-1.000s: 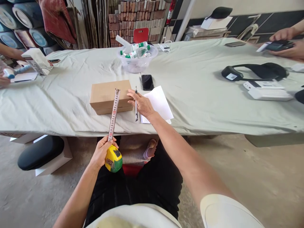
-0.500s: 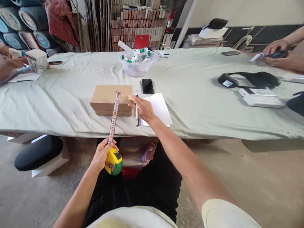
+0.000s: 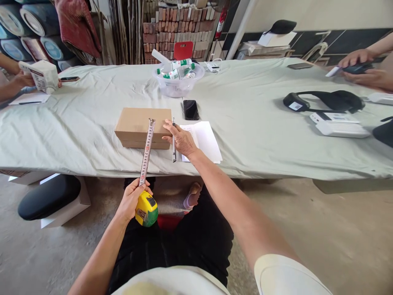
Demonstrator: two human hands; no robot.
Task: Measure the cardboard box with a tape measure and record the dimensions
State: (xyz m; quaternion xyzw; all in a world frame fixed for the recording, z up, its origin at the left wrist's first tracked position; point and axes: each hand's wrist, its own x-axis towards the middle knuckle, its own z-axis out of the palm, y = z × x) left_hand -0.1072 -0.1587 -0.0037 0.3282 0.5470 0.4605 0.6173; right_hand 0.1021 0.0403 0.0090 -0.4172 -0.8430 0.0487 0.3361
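My left hand (image 3: 133, 198), below the table's front edge, is closed round a yellow and green tape measure (image 3: 146, 211). Its extended blade slants up across a closed brown cardboard box (image 3: 130, 121), with the hooked end over the box top. My right hand (image 3: 181, 140) is beside the box's right end, a pen (image 3: 174, 143) held between its fingers. The thumb and fingertips reach to the box's edge; whether they touch it I cannot tell. Partly under that hand lie white sheets of paper (image 3: 207, 139), one with writing on it.
Behind the box lies a black phone (image 3: 190, 110), and farther back a clear plastic basin (image 3: 175, 88) with bottles. A black headset (image 3: 325, 101) and a white device (image 3: 339, 124) lie to the right. Other people's hands (image 3: 362, 67) are at both table ends. A black-topped stool (image 3: 50, 196) stands left.
My right hand has moved slightly left with the pen, closer to the box, baring writing on the paper. My left hand and the tape measure stay nearly still. The person at left has tilted a white box.
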